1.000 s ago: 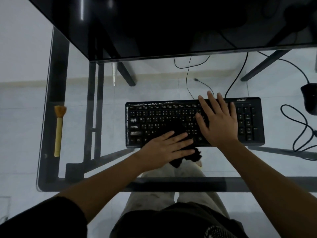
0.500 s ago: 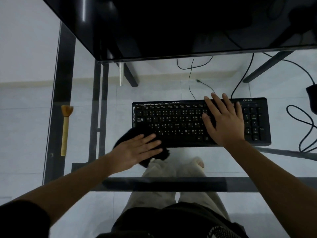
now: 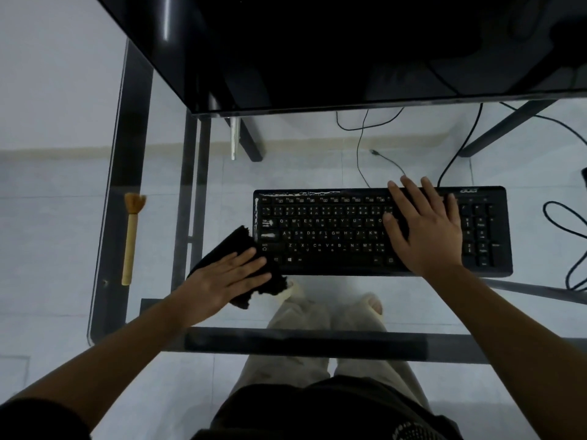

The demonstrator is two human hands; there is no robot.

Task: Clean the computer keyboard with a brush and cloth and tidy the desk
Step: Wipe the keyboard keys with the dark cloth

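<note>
The cloth (image 3: 235, 244) is pressed at the keyboard's (image 3: 320, 231) left end by the flat left hand (image 3: 225, 277). The keys are held by the flat right hand (image 3: 425, 231). Wiping is judged unfinished.

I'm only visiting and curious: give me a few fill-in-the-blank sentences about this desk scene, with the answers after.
The left hand presses flat on a black ____ at the keyboard's near left corner.
The right hand rests, fingers straight, on the keyboard's ____ half.
The brush lies on the desk, apart from both hands, its bristles pointing ____ the person.
Missing words: cloth; right; away from.
</note>
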